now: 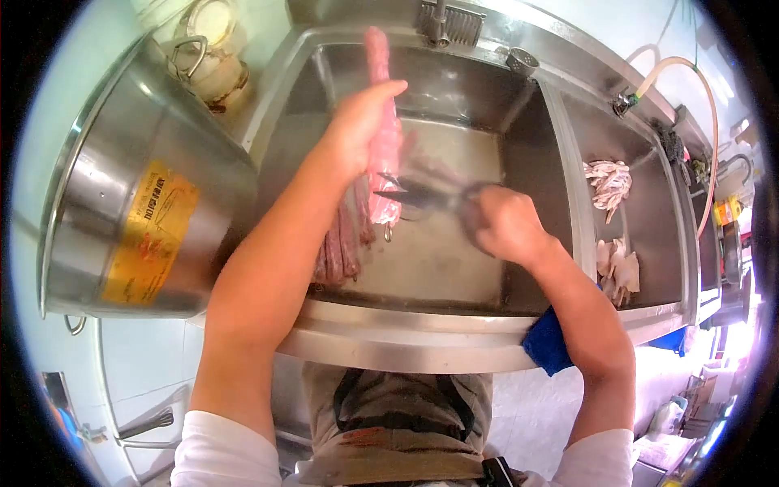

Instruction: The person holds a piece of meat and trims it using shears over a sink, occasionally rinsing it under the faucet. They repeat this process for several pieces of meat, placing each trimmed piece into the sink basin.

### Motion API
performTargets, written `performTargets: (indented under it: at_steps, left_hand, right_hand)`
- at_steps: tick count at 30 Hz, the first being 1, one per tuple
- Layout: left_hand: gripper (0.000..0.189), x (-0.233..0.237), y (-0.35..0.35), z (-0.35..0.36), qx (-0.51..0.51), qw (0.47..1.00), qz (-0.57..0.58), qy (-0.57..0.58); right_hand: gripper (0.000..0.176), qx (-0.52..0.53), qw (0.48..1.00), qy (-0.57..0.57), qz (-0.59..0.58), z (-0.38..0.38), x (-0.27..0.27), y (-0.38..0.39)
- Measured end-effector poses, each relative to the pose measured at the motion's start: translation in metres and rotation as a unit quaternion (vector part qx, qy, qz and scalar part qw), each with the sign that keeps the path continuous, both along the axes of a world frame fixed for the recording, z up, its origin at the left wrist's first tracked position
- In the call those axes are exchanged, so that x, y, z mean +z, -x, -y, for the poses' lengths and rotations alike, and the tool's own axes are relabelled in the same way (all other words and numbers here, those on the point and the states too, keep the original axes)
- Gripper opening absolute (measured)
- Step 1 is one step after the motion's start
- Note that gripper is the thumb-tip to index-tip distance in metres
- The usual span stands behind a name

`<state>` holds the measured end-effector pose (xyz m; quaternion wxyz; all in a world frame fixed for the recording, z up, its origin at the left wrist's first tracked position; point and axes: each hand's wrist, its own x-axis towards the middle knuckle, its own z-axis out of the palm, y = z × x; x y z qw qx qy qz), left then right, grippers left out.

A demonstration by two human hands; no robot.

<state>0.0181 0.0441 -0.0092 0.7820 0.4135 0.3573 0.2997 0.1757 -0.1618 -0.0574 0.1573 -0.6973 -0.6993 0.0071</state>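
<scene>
Your left hand [361,126] clasps the pink meat [385,158], upper centre; meat protrudes above and below its fingers; your right hand [511,225] grips scissors [418,196].

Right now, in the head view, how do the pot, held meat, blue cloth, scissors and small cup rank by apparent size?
1. Pot
2. Held meat
3. Blue cloth and scissors: too close to rank; the scissors are blurred, partly hidden by the right hand
4. Small cup

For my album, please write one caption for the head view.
Scissors meet a pink meat roll above the sink.
</scene>
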Motion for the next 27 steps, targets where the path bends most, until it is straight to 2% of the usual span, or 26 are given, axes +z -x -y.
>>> performTargets:
  at_steps: [5,8,14,20,23,27]
  left_hand:
    - [0.03,-0.001,0.001,-0.003,-0.041,0.998,0.039,0.01]
    - [0.029,0.0,0.001,-0.003,-0.026,0.999,0.035,0.017]
    - [0.028,-0.008,0.003,-0.012,-0.023,0.999,0.043,0.02]
    - [0.029,-0.001,0.003,-0.007,0.0,1.0,-0.01,0.024]
    - [0.028,0.001,0.003,-0.006,0.004,0.999,0.007,0.031]
    - [0.027,-0.004,0.0,-0.005,-0.007,0.998,0.038,0.04]
  right_hand:
    - [0.019,-0.001,0.999,0.034,0.041,-0.003,-0.003,0.0]
    - [0.018,-0.007,0.997,0.016,0.073,-0.003,-0.012,-0.001]
    - [0.019,-0.003,0.999,-0.023,0.041,-0.005,-0.026,-0.001]
    - [0.021,-0.006,1.0,0.023,0.011,-0.003,-0.022,0.003]
    - [0.021,-0.033,0.999,0.038,0.009,-0.004,-0.016,0.005]
    - [0.024,-0.034,0.999,-0.011,0.028,-0.003,-0.009,0.009]
